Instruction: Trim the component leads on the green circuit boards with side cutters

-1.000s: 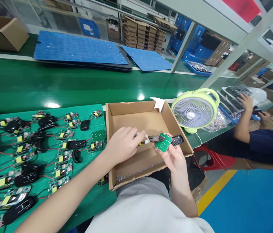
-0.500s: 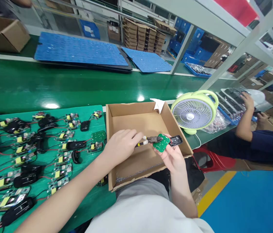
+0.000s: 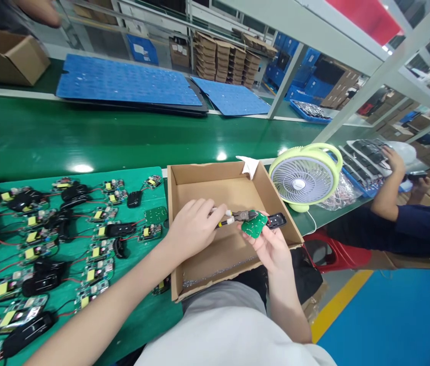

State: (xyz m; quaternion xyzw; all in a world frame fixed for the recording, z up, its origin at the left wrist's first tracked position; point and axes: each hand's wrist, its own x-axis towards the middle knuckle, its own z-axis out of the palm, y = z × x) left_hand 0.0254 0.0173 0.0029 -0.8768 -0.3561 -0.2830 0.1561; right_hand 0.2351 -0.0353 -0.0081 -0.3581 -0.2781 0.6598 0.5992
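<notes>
My left hand (image 3: 194,229) is closed around the handles of a pair of cutting pliers (image 3: 243,216). The jaw tips meet the face of a green circuit board (image 3: 253,226), near its upper edge. Pinching that board at its lower right is my right hand (image 3: 273,248). A black plastic housing (image 3: 277,220) sits just beyond my right fingers, with red wire showing beside the board. Both hands are above an open cardboard box (image 3: 215,189). Whether the jaws are fully closed is too small to make out.
Several circuit boards wired to black housings (image 3: 41,277) cover the green mat (image 3: 138,178) at left. A lime-green fan (image 3: 302,178) stands right of the box. Blue sheets (image 3: 131,79) lie beyond the green bench. At far right, a co-worker's hand (image 3: 394,160) is over a tray.
My left hand shifts very slightly, with the pliers' jaws still at the board. The co-worker's hands at right move a little apart. A person's hand at top left comes further into view.
</notes>
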